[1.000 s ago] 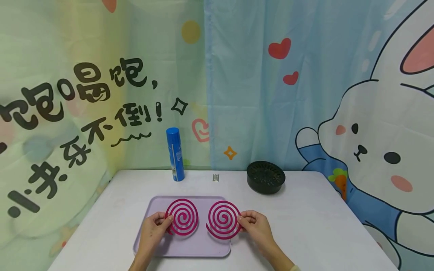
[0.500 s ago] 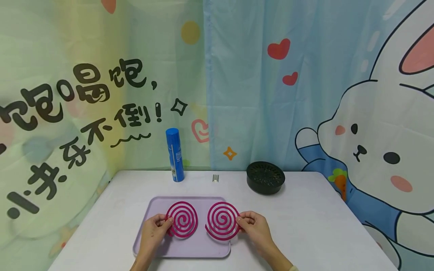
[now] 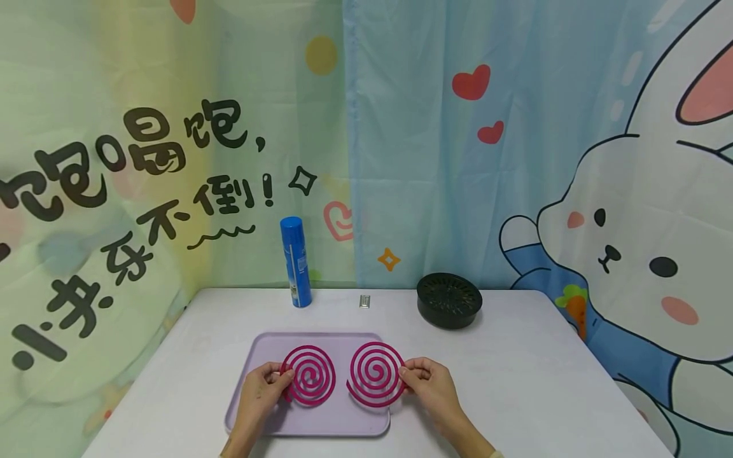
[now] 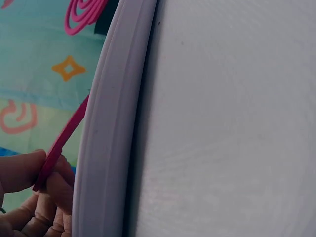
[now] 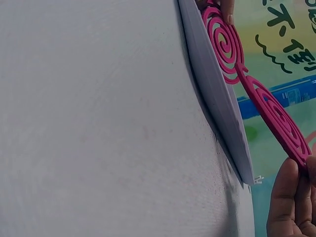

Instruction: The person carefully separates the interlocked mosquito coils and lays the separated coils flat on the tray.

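Two magenta mosquito coils are held up over a lilac tray. My left hand (image 3: pixel 261 389) pinches the outer edge of the left mosquito coil (image 3: pixel 310 359) between thumb and fingers. With the same kind of grip, my right hand (image 3: pixel 429 385) holds the right mosquito coil (image 3: pixel 378 344) by its right edge. The coils stand apart, tilted to face the head camera. In the left wrist view the left coil (image 4: pixel 65 132) shows edge-on between thumb and fingers. The right coil (image 5: pixel 266 108) slants up from the fingertips in the right wrist view.
The lilac tray (image 3: pixel 321 426) lies on the white table (image 3: pixel 515 381). Farther back stand a blue spray can (image 3: pixel 295 264) and a round black coil holder (image 3: pixel 449 302) with a slotted top. Between them lies a small metal piece (image 3: pixel 364 301). A printed curtain (image 3: pixel 401 159) hangs behind the table.
The left coil has lowered slightly and tilted a little in my left hand. Both hands keep their hold and otherwise stay almost in place.
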A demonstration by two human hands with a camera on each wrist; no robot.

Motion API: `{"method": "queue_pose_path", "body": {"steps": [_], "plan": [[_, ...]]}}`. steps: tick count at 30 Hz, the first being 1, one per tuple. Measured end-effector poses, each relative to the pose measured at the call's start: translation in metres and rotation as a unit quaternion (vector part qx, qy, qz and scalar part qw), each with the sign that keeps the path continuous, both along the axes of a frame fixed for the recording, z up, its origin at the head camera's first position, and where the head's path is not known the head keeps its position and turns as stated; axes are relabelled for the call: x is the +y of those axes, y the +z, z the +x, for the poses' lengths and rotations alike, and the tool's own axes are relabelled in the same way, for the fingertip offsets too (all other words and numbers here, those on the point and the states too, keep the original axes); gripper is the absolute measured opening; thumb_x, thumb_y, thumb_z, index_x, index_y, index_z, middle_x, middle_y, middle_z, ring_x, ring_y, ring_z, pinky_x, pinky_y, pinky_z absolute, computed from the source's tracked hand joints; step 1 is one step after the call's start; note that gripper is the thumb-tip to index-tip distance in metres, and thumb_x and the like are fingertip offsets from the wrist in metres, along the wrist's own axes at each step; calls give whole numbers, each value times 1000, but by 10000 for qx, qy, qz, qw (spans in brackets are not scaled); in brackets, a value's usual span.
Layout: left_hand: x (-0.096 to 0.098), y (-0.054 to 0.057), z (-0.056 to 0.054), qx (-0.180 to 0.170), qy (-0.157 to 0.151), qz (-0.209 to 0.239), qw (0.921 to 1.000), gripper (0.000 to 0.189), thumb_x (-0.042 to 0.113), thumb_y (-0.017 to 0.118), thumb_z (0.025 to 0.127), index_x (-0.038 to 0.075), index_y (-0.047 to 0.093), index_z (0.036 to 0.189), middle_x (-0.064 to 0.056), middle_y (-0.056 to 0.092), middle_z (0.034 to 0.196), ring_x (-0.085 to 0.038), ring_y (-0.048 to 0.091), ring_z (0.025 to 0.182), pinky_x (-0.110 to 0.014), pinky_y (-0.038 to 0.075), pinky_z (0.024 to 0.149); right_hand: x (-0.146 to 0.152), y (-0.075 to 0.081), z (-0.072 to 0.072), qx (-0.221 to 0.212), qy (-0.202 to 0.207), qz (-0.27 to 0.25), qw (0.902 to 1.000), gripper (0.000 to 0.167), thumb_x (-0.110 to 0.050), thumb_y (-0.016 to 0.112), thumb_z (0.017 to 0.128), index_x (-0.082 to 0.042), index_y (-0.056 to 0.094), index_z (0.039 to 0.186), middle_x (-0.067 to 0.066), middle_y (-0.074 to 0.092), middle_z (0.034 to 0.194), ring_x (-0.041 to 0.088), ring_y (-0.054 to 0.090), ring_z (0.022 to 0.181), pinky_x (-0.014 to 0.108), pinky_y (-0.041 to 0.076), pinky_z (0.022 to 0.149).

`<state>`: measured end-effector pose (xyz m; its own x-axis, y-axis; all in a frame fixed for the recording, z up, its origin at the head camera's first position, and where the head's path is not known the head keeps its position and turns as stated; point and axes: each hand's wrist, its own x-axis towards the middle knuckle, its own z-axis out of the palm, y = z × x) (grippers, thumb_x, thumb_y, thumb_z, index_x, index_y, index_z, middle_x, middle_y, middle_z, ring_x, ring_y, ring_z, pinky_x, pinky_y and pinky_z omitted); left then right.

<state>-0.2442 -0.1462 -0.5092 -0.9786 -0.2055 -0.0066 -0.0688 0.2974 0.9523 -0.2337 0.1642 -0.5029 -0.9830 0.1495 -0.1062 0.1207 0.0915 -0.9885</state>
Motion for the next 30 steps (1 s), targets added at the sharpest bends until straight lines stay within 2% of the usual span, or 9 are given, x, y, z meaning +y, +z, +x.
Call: {"method": "queue_pose_path", "body": {"steps": [11, 19, 30], "plan": [[-2, 4, 2, -127, -69, 149, 9998, 26, 8, 68, 93, -11, 63, 110, 0, 65, 65, -9, 57, 54, -21, 41, 51, 1, 0, 0, -80, 3, 32, 10000, 21, -8, 70, 94, 7, 64, 107, 8, 67, 85, 14, 62, 73, 30, 60, 66], [-7, 4, 1, -35, -142, -330, 9993, 14, 2, 66, 91, -8, 57, 95, -1, 61, 64, -9, 52, 55, -21, 43, 50, 2, -2, -1, -26, 54, 36, 10000, 21, -10, 70, 95, 7, 64, 107, 8, 67, 85, 14, 62, 73, 29, 59, 65], [-10, 5, -1, 180, -374, -993, 9942, 16, -4, 72, 84, -6, 56, 87, -6, 60, 65, -11, 57, 50, -22, 49, 46, 2, -2, -1, -65, 60, -13, 10000, 22, -10, 70, 95, 7, 64, 107, 7, 66, 84, 14, 61, 73, 31, 60, 66]]}}
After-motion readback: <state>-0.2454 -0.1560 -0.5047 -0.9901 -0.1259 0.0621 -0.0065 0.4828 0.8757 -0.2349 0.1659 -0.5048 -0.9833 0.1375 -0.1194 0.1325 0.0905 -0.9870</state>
